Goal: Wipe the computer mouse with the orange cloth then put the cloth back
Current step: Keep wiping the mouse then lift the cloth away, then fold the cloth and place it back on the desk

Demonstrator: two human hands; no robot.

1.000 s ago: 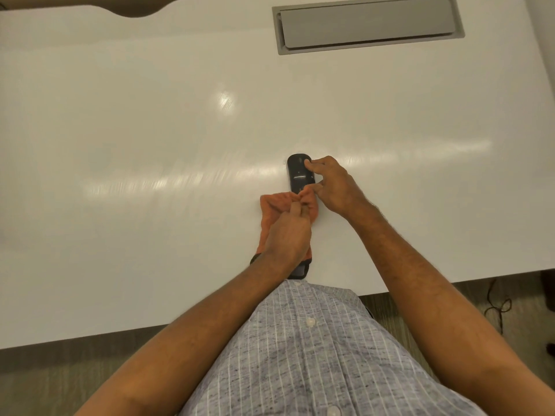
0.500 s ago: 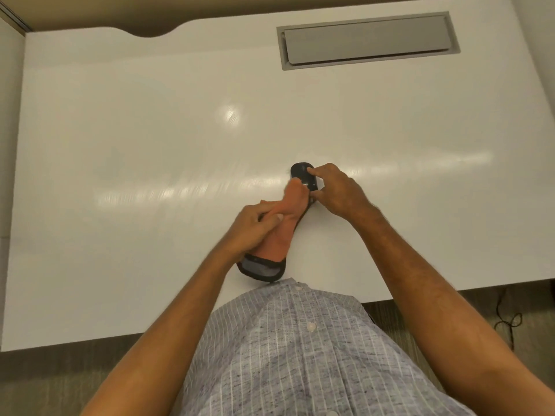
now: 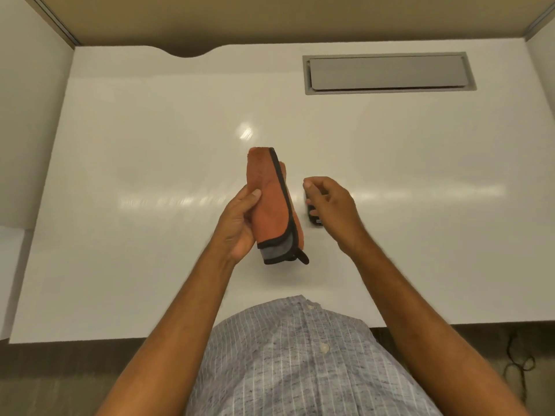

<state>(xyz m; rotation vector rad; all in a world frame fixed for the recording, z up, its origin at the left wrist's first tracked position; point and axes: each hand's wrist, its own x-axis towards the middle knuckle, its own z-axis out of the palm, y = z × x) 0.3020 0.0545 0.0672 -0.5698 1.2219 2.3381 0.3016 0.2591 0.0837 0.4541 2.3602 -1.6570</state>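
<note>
Head view: my left hand [image 3: 240,223] has lifted the folded orange cloth [image 3: 271,202] off the mouse [image 3: 312,216], thumb and fingers clamped around it. My right hand [image 3: 330,205], fingers curled, still covers the mouse just right of the cloth, so I judge wiping done and returning the cloth next.

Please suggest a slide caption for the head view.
Left hand lifts the folded orange cloth off the white desk while right hand covers the mouse.

White desk [image 3: 150,175] with grey cable hatch [image 3: 387,72]; striped grey shirt [image 3: 300,364].
</note>
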